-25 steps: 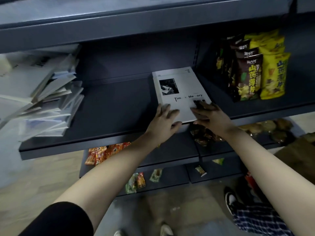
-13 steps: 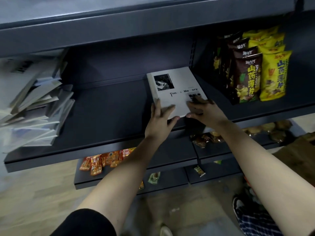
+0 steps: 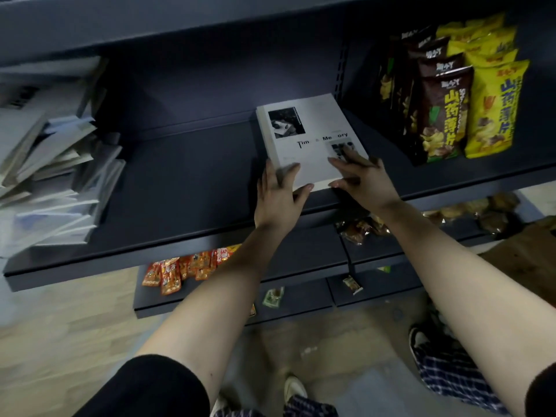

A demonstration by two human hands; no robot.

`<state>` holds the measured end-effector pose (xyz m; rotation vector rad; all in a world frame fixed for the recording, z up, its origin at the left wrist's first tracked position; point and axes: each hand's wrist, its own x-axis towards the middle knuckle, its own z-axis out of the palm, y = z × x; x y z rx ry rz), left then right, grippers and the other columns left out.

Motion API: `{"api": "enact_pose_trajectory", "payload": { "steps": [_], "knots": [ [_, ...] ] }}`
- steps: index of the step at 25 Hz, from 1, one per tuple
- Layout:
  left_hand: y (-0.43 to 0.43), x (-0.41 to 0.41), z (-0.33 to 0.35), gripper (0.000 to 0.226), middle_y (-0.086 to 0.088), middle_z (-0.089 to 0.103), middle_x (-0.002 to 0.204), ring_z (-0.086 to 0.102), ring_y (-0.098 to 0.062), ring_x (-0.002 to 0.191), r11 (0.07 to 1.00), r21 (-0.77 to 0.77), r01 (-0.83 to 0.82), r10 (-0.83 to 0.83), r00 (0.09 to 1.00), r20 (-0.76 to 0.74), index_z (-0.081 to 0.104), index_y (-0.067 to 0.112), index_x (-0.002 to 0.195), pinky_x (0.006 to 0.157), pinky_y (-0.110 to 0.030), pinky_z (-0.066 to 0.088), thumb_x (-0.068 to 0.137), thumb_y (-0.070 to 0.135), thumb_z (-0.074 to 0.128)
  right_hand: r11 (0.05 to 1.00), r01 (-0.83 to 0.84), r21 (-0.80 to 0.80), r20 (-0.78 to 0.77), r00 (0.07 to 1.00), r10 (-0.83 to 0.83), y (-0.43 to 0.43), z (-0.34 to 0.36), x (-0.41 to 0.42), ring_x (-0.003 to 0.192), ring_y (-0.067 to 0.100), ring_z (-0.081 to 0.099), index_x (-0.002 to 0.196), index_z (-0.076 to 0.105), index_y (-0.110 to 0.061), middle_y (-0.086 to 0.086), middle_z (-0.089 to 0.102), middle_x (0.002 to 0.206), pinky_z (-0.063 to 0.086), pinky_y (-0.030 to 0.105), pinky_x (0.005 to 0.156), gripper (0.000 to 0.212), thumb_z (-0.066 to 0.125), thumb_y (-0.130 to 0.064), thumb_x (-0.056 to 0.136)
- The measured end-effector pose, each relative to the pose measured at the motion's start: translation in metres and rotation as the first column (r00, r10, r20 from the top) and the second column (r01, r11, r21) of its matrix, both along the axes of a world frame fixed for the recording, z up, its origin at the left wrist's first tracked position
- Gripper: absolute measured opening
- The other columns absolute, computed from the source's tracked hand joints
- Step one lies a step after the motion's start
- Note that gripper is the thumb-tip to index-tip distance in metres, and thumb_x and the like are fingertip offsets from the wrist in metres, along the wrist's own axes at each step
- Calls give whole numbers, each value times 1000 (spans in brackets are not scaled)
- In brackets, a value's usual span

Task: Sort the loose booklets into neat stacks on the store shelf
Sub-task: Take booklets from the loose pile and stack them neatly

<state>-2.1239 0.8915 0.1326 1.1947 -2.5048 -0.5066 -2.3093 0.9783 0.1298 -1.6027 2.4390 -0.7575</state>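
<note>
The neat stack of booklets [image 3: 310,139] lies flat in the middle of the frame, on the dark shelf [image 3: 186,188], with its near edge close to the front edge of the shelf. The left hand [image 3: 278,197] lies against the near left corner of the stack. The right hand [image 3: 364,182] rests on the cover at the near right corner. In both hands the grip is apart: the fingers are straight and only press, they close around nothing. I judge that the hands sit at the two corners to push the edges into one line, so that the stack becomes square.

There is one neat stack, and how many booklets it holds cannot be counted from above. At the left of the frame there is one loose pile of booklets [image 3: 51,176], tilted and fanned out, too blurred to count. At the upper right stand snack bags [image 3: 445,115] in two rows, brown and yellow, at least three of each colour.
</note>
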Motion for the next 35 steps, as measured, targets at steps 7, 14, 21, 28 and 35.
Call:
{"api": "enact_pose_trajectory", "payload": {
  "steps": [7,14,21,28,35],
  "knots": [
    [3,3,7,54,-20,12,155,13,-38,142,1000,20,-15,14,1000,14,32,30,144,116,-47,14,94,48,44,991,59,-122,-25,998,-63,6,-2,10,125,36,35,130,53,-37,-7,42,145,41,40,96,47,62,-42,84],
    [0,3,-4,51,-26,22,151,23,-39,139,997,-77,-10,9,1000,-15,38,24,142,116,-47,14,95,44,44,997,23,-80,-73,997,-28,8,-3,7,132,33,28,133,44,-47,-13,36,147,47,50,90,47,55,-47,87],
    [-4,1,-7,54,-27,23,150,24,-38,139,994,-105,7,-7,1000,6,37,23,142,117,-46,13,94,49,37,998,30,-57,-84,996,-34,7,-2,9,133,38,24,135,38,-50,-14,31,150,45,53,94,49,54,-44,89],
    [-4,1,-9,51,-27,22,150,22,-37,140,993,-111,27,-29,999,-14,35,24,143,115,-45,10,97,43,42,998,60,-27,-31,998,-61,8,0,11,134,36,23,131,38,-55,-15,29,151,36,49,105,45,47,-59,87],
    [-9,2,-16,48,-26,18,152,18,-38,141,987,-148,63,-72,996,-55,38,21,141,115,-50,13,97,40,42,991,114,-65,-33,993,-116,3,-5,13,131,35,28,128,43,-56,-14,33,148,36,48,104,56,27,-74,77]
  ]
}}
